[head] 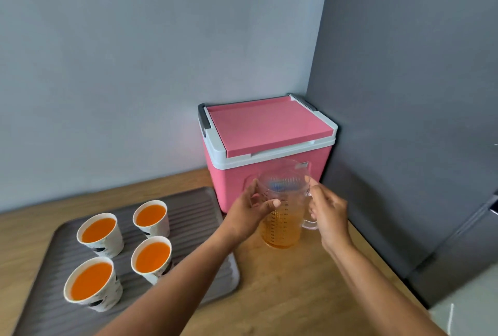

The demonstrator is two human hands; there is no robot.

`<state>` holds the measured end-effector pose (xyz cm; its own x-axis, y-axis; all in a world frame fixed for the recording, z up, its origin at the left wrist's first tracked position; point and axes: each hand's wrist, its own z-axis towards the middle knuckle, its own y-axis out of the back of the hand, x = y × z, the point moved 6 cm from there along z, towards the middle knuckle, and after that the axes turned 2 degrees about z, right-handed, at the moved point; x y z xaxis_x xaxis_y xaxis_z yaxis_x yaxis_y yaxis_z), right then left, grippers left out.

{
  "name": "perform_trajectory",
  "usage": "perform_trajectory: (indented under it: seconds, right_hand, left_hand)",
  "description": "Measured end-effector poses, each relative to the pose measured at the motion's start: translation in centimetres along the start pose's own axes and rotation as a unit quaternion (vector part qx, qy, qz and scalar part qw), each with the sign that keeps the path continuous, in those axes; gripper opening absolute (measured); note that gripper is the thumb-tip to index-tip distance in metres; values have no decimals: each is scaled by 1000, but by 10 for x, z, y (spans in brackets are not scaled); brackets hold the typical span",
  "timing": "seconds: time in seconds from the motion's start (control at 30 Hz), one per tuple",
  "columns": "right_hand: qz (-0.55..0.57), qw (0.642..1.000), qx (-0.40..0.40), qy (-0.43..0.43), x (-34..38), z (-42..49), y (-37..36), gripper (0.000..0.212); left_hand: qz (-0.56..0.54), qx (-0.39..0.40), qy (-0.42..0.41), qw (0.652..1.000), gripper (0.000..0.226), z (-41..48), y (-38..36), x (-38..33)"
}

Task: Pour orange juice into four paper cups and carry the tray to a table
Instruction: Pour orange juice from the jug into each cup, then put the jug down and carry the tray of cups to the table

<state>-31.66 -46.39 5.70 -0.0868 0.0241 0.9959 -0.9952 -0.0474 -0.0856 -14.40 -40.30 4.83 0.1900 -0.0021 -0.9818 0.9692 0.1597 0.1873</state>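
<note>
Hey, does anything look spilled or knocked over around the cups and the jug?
Nothing stands out. All four paper cups stand upright and full on the tray, with no puddles visible. Both hands hold the pitcher upright.

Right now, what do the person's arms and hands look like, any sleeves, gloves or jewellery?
Both arms are bare along all that shows, with no sleeves in view. The left hand and right hand wear no gloves. No rings, watch or bracelet are visible on the fingers or wrists.

place: home kitchen corner | cues: wooden counter (283,295), pink cooler (266,147), grey fridge (458,241)
</note>
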Motion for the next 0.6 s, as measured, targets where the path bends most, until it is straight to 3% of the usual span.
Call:
perform_trajectory:
  seconds: [0.27, 0.5, 0.6]
  right_hand:
    - [-20, 999, 2, -31, -28, 21, 26, 22]
    - [-51, 999, 6, 0, -34, 30, 32, 20]
    - [-76, 997, 11, 27, -35, 31, 32, 26]
  left_hand:
    - [9, 12, 11, 1000, 52, 24, -29, 19]
    - [3, 9, 17, 1000, 62, 26, -37, 26]
    - [10, 10, 29, 999, 79, 24, -38, 31]
